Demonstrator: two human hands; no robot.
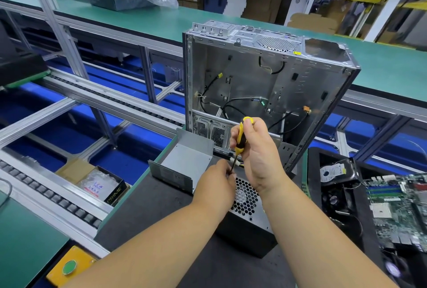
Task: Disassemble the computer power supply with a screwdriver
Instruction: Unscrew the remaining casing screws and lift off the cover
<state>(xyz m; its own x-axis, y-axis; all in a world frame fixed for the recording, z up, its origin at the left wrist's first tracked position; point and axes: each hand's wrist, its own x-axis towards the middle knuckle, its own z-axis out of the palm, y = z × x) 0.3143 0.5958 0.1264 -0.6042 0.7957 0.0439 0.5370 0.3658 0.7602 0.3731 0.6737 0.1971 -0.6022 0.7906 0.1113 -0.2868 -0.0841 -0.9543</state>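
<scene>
The power supply (pixel 248 223), a dark metal box with a honeycomb fan grille on top, sits on the black mat in front of me. My right hand (pixel 258 151) grips the yellow-and-black handle of a screwdriver (pixel 240 141), held nearly upright over the box's far edge. My left hand (pixel 218 183) pinches the thin shaft low down, near the tip. The tip itself is hidden behind my left fingers. A grey sheet-metal cover (pixel 184 160) lies just left of the box.
An empty open computer case (pixel 261 79) with loose cables stands upright behind the box. A hard drive (pixel 333 172) and a motherboard (pixel 399 206) lie on a black tray at right. A roller conveyor (pixel 57 197) runs at left, with a carton (pixel 97 183) below.
</scene>
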